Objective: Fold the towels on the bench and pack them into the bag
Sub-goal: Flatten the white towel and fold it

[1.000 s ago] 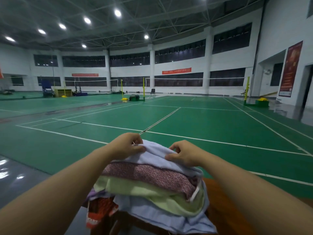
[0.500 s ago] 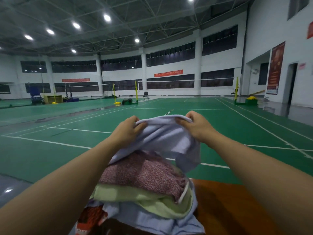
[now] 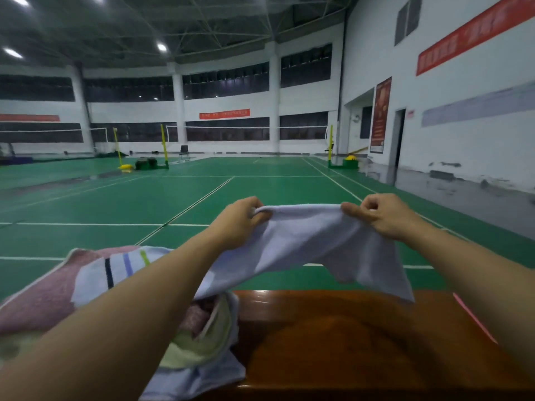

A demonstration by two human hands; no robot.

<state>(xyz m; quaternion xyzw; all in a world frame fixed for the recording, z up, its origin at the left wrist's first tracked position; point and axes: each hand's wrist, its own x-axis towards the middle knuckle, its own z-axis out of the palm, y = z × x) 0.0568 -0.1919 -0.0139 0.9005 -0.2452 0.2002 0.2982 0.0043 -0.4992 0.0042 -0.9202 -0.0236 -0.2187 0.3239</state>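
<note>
Room: indoor badminton hall, green court floor (image 3: 260, 198) with white lines, nets on yellow posts (image 3: 164, 146), red banners on white walls.
Surface: glossy brown wood (image 3: 333, 342).
Left hand (image 3: 238, 219): pinches one top corner of the pale blue towel (image 3: 312, 241).
Right hand (image 3: 382, 217): pinches the other corner.
Pale blue towel: stretched in the air above the surface's far edge.
Towel pile (image 3: 202, 334): heaped at the surface's left.

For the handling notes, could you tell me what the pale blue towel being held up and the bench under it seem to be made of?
The pale blue towel looks like soft, matte woven cloth, probably cotton terry: it sags and creases between the left hand and right hand. The bench looks like reddish-brown wood with a glossy varnish, judging by the bright reflections along its edge; a laminate cannot be ruled out.
</note>
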